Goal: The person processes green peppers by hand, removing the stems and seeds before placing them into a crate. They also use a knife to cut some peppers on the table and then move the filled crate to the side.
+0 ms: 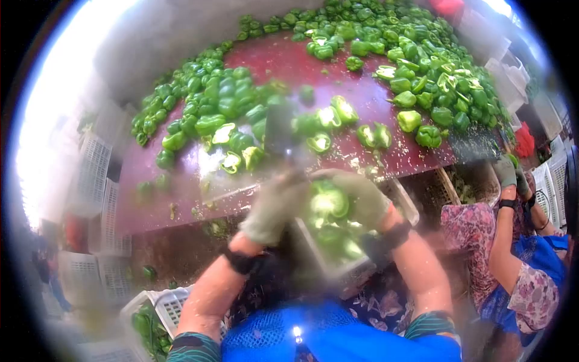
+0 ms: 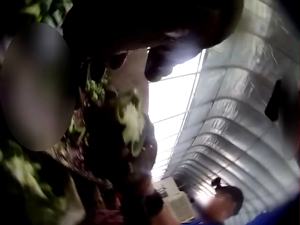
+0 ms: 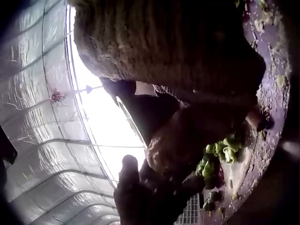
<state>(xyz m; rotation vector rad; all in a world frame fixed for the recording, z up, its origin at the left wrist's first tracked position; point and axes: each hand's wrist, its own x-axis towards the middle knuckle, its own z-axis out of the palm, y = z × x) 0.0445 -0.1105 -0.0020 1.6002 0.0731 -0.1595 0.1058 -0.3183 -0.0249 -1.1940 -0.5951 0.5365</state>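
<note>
Just off the near edge of the red table point(image 1: 259, 59), where the person sits bent to the work, a cut pepper point(image 2: 131, 123) lies in the curled right hand point(image 1: 360, 196), its pale inside showing. The left hand point(image 1: 269, 210), gloved too, is closed round a knife point(image 1: 279, 130) whose broad blade stands up against the table's near part; the blur there hides the handle from me. Below both hands, in front of the table, a narrow crate point(image 1: 309, 246) holds green and pale pepper pieces point(image 1: 338, 241). Farther left in front of the table, a white crate point(image 1: 172, 304) stands beside whole-looking peppers point(image 1: 145, 326), dark and glossy in their own container. By the table's right front edge, another crate point(image 1: 491, 187) has green scraps in it. White baskets point(image 1: 91, 172) are stacked off the table's left side, contents too blurred to make out. On the table itself, a great heap of peppers point(image 1: 374, 27) runs across the back and down both sides, with opened halves nearer the front. A second person point(image 1: 534, 298) works at the table's right end.
</note>
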